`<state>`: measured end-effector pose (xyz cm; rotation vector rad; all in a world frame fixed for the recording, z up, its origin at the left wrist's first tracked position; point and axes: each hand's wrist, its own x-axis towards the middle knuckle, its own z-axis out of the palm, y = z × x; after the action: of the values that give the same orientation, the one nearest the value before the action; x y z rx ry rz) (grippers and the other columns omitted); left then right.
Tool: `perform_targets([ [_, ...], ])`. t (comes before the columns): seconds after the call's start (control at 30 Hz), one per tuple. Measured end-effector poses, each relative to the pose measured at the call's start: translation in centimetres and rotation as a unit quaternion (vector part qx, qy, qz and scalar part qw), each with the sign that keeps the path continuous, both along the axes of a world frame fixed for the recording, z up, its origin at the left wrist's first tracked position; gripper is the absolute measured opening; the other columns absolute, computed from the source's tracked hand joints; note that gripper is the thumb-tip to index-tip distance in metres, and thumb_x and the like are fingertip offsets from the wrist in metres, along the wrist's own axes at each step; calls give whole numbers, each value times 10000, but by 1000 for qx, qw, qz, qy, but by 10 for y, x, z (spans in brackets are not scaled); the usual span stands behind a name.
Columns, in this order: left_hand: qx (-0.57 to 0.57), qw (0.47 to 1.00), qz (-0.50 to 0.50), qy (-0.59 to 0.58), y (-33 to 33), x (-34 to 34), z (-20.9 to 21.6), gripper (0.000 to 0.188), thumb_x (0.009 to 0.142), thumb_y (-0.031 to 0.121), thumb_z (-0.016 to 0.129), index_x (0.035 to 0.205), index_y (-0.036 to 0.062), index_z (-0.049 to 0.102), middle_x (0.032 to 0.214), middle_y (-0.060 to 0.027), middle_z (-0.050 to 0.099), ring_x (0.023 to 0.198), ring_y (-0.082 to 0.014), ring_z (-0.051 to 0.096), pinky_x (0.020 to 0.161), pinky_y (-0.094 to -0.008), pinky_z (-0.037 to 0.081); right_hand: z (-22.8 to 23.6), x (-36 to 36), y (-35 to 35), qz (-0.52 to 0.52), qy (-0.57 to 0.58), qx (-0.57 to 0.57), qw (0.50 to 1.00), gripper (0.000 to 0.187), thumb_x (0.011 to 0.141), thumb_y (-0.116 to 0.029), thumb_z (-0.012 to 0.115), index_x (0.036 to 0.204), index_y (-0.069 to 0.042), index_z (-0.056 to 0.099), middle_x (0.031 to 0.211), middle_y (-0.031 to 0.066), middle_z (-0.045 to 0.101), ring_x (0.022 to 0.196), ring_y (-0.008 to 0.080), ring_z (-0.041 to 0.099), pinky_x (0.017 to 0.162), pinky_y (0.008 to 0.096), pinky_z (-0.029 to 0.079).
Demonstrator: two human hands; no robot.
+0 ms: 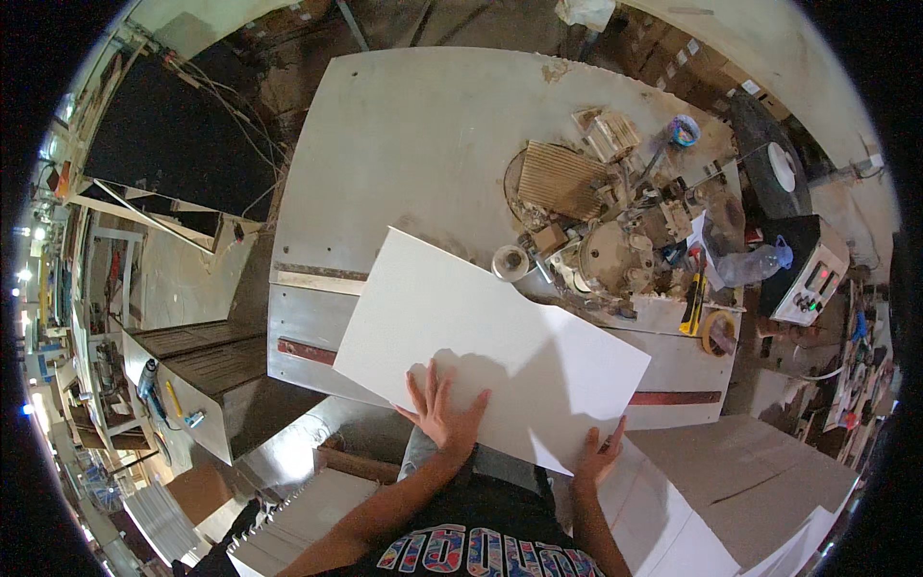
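A large white panel (481, 332) lies at an angle over the near part of the machine table, its near corner reaching toward my body. Its far edge has a small curved step beside the roller parts. My left hand (447, 409) rests on the panel's near left part, fingers spread and thumb out. At the near right edge, my right hand (600, 457) holds the panel with thumb and fingers; part of its grip is hidden. Beyond the far edge stands a round metal roller (510, 263), close to the panel; whether they touch I cannot tell.
Dusty machine parts (606, 255) crowd the table's (413, 144) right side. Near them are a yellow cutter knife (692, 293), tape rolls (718, 333), a plastic bottle (755, 264) and a control box (812, 279). A drill (149, 385) lies left; panels (740, 481) are stacked right.
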<state>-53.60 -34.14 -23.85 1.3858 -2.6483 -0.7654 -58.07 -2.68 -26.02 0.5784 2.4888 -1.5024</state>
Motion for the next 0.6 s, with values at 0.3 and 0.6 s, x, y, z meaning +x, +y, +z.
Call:
perform_targets([
  [0.3,-33,995,86,29,-38,-26,0,733,784,499,1030,1444,282,798,1756,65,595,1768,-400,265,1302,-906,-4,44,-3,-44,402,-45,340,849,1526,659,-819,978,1876,-295,221,1834,461,-56,1717,652,-41,1335,842,22],
  [0.6,-52,992,104,55,-83,-7,-7,748,800,500,1032,1465,256,794,1749,38,604,1762,-388,287,1314,-889,0,17,-4,-71,462,40,369,805,1572,602,-791,1018,1867,-392,176,1832,478,-53,1698,707,-9,1295,901,78],
])
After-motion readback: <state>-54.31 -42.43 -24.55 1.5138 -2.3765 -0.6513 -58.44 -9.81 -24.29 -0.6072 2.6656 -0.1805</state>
